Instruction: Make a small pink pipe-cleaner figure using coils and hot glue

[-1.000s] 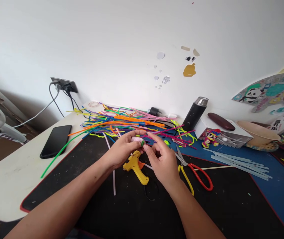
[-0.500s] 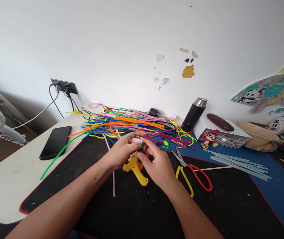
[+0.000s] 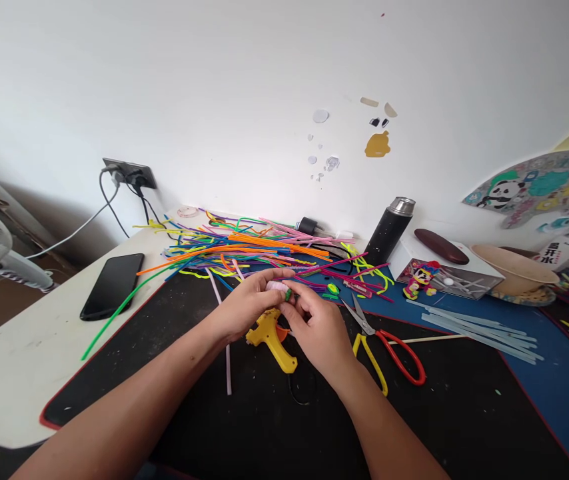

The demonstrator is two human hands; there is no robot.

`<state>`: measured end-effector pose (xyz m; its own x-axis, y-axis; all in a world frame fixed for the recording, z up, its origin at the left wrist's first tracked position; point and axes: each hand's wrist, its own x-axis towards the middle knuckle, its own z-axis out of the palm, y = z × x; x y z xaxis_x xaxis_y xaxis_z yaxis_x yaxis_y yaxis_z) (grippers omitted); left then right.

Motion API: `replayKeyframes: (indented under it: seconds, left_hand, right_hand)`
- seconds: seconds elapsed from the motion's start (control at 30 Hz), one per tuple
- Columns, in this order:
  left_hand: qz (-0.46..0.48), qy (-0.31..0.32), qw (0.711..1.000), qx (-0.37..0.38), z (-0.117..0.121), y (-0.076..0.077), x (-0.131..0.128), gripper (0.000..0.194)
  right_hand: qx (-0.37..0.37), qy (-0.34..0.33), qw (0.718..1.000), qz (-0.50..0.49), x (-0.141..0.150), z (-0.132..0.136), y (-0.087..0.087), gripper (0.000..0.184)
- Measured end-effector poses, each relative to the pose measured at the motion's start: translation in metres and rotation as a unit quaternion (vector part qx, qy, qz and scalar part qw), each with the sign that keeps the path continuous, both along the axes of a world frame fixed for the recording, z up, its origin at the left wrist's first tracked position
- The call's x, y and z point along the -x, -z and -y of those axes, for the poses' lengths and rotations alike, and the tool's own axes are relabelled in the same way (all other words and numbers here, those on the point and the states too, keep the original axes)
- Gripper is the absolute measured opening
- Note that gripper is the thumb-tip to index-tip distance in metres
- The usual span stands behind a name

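Observation:
Between my hands is a small pale pink pipe-cleaner piece (image 3: 276,286) with a green bit at its right end. My left hand (image 3: 248,303) is closed around its pink part, thumb along the near side. The fingers and thumb of my right hand (image 3: 318,328) pinch the green end; the fingertips partly hide it. A yellow glue gun (image 3: 277,347) with an orange trigger lies on the mat just below, its front end covered by my hands. Beside my left wrist a pale pink pipe cleaner (image 3: 228,373) runs under the arm.
Loose coloured pipe cleaners (image 3: 244,243) pile up along the wall. Scissors (image 3: 372,330) lie spread to the right, near several translucent glue sticks (image 3: 484,333). A black flask (image 3: 389,230) stands behind. A phone (image 3: 112,287) is on the left of the table.
Both hands and the pink and green piece have shifted very slightly to the right and down. My grip on the piece looks much the same.

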<state>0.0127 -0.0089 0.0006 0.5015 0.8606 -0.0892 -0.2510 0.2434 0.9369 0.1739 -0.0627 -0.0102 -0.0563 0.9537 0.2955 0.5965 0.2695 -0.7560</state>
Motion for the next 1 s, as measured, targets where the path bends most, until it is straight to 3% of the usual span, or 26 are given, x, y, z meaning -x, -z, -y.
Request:
replayKeyframes:
  seconds: [0.27, 0.57, 0.77, 1.0]
  left_hand:
    - [0.021, 0.041, 0.999, 0.004, 0.001, -0.005, 0.005, 0.056]
    - [0.025, 0.006, 0.994, -0.106, -0.008, -0.014, 0.021, 0.031]
    - [0.002, 0.051, 0.988, -0.148, -0.015, -0.014, 0.032, 0.026]
    - [-0.009, 0.073, 0.984, -0.162, -0.014, -0.017, 0.032, 0.025]
  right_hand:
    - [-0.001, 0.012, 0.999, -0.045, -0.003, 0.000, -0.007, 0.030]
    - [0.035, 0.003, 0.989, -0.144, -0.007, 0.000, -0.012, 0.042]
    - [0.067, -0.022, 0.973, -0.218, -0.007, 0.001, -0.015, 0.046]
    - [0.078, -0.031, 0.971, -0.225, -0.006, 0.001, -0.015, 0.047]
